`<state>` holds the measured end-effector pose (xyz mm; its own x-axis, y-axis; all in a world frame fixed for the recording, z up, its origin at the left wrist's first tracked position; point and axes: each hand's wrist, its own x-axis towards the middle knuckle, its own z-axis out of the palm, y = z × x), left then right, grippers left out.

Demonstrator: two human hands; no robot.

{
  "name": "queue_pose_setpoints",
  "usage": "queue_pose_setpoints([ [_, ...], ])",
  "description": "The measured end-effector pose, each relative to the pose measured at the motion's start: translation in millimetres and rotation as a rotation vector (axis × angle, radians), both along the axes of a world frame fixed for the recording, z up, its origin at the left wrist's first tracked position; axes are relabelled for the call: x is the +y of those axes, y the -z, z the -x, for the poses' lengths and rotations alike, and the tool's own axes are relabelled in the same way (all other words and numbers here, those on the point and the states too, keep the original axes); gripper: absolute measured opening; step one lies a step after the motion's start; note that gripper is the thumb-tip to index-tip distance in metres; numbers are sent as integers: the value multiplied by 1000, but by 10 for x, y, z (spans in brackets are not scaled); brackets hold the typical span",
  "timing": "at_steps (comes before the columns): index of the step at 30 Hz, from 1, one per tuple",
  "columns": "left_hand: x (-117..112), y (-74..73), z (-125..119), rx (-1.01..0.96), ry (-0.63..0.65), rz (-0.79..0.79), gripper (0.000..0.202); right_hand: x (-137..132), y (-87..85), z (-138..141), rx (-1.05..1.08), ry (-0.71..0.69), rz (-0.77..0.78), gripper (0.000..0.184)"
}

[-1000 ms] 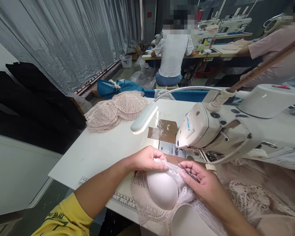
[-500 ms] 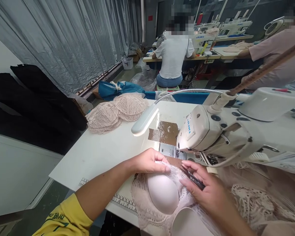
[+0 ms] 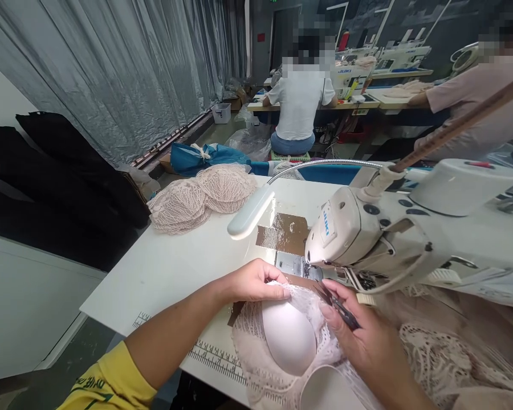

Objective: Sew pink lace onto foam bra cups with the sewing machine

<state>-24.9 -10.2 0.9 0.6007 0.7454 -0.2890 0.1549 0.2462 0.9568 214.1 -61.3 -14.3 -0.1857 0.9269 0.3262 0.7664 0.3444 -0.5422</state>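
A pale pink lace bra (image 3: 288, 336) with smooth white moulded cups lies at the table's front edge, just before the sewing machine (image 3: 346, 228). My left hand (image 3: 260, 282) is closed on the lace along the top of one cup, thumb above and fingers behind. In my right hand (image 3: 363, 330) are dark thread snips (image 3: 344, 312), their tips pointing toward the lace by the machine's needle plate (image 3: 291, 263). The second cup, lower down, is partly cut off by the frame. Whether the snip blades touch the lace, I cannot tell.
Stacked lace cups (image 3: 203, 196) sit at the table's far left. A lamp (image 3: 252, 213) on a bendable arm hangs over the tabletop. More lace fabric (image 3: 448, 353) is heaped at right. Two people sit at other machines beyond.
My right hand and the snips have shifted slightly right and down. The cup has moved a little to the right, while my left hand keeps its hold on the lace.
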Motion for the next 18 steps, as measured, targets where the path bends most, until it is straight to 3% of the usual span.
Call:
queue_pose_setpoints([
  [3, -4, 17, -8, -12, -5, -16, 36, -27, 10, 6, -100, -139, -245, 34],
  [5, -8, 18, -15, -16, -8, -28, 35, -39, -1, 54, -120, -214, -303, 33],
  [18, -50, 14, -51, -41, 14, -41, 41, -32, 61, 144, -84, -228, -279, 37],
])
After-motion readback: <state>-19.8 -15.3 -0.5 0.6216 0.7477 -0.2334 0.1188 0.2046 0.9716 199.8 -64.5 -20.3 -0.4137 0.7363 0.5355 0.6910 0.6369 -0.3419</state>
